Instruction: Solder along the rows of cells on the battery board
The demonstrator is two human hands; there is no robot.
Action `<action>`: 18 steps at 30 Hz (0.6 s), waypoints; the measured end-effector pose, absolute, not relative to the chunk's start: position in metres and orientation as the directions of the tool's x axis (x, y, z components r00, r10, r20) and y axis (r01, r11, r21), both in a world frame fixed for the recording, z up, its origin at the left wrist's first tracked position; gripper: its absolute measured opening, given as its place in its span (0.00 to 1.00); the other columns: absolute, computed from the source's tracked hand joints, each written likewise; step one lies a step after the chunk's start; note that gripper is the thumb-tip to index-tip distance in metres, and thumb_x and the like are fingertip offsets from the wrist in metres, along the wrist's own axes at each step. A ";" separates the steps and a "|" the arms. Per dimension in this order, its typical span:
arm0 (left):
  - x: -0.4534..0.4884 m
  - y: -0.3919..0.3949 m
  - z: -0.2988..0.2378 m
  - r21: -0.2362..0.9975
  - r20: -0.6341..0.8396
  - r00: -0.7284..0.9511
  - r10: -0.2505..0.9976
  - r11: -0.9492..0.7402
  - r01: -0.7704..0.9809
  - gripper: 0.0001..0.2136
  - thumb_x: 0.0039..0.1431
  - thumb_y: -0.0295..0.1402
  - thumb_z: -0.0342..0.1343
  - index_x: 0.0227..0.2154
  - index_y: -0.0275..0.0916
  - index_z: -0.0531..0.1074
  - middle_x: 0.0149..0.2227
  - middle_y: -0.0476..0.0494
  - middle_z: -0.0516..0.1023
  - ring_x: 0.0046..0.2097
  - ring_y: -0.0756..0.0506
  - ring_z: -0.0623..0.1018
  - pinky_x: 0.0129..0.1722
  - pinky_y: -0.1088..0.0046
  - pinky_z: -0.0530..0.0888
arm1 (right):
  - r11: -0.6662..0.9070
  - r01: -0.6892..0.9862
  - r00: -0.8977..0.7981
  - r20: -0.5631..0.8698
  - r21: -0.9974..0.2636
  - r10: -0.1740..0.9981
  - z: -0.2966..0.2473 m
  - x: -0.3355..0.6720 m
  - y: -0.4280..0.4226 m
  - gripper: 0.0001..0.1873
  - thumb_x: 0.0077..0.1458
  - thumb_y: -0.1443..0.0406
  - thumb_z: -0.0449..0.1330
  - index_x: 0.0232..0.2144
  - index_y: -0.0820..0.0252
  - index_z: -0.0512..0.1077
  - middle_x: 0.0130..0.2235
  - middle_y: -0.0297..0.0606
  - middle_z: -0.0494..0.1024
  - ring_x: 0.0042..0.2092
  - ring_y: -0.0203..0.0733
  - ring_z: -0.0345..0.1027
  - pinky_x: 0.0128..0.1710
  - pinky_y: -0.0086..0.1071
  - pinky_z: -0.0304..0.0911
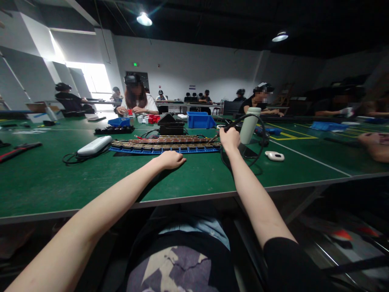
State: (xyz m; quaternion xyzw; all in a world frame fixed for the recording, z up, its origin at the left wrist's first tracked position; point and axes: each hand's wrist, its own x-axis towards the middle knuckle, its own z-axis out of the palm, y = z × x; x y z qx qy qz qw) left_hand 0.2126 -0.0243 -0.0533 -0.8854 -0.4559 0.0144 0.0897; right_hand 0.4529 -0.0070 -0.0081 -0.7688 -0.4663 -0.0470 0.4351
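My left hand (172,159) lies on the green table, fingers curled in, at the front edge of a long blue rack (199,150). I see nothing in it, though its palm side is hidden. Rows of brownish-gold rods or wires (170,142) run lengthwise along the rack. At the rack's right end, my right hand (230,139) is closed around a soldering iron (213,139), its thin tip pointing left over the rows. The black cable (263,134) loops from this hand to the right, in front of a pale green bottle (249,125).
Left of the rack lies a white power block (95,146) with a dark cord. Behind stand a black box (170,125) and a blue bin (200,120). A small white case (274,156) lies at right. A person (138,99) sits opposite, handling red and white pieces.
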 end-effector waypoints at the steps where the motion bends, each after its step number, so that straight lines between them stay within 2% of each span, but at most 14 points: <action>1: 0.213 -0.025 -0.053 -0.170 0.054 0.579 0.813 -0.564 0.808 0.24 0.63 0.46 0.35 0.39 0.37 0.73 0.40 0.35 0.78 0.42 0.39 0.77 0.39 0.67 0.71 | -0.184 0.760 0.559 0.483 -0.623 0.673 -0.008 0.453 -0.007 0.22 0.55 0.56 0.49 0.39 0.68 0.72 0.40 0.56 0.76 0.44 0.56 0.71 0.44 0.44 0.64; 18: 0.214 -0.025 -0.052 -0.180 0.045 0.582 0.812 -0.566 0.804 0.24 0.63 0.46 0.34 0.39 0.37 0.73 0.40 0.35 0.78 0.42 0.39 0.77 0.39 0.67 0.71 | -0.147 0.782 0.523 0.507 -0.606 0.685 -0.010 0.448 -0.007 0.21 0.55 0.55 0.50 0.37 0.65 0.73 0.38 0.54 0.77 0.43 0.53 0.72 0.44 0.41 0.64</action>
